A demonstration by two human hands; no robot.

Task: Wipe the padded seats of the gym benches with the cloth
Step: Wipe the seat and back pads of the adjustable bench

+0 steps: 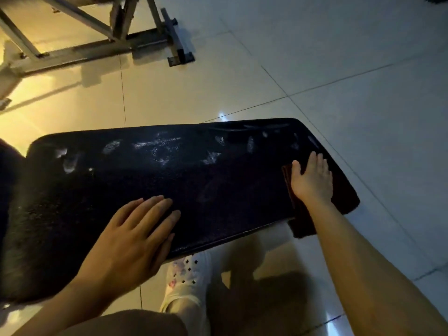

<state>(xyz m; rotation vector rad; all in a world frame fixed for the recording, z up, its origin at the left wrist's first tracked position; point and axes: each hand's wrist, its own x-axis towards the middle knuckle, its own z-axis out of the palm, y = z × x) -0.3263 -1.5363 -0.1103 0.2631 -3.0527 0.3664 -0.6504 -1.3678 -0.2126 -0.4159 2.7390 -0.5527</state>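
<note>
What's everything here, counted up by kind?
Padded bench seat: 1
Cloth: 1
Hands: 2, left hand and right hand
Metal frame: 1
White shoe: 1
Total: 6

Dim overall. Warm yellow light falls on the floor (72,98) left of the black padded seat (169,180), cooler grey to its right. Seat detail murky, possibly scuffed; edges bow.
</note>
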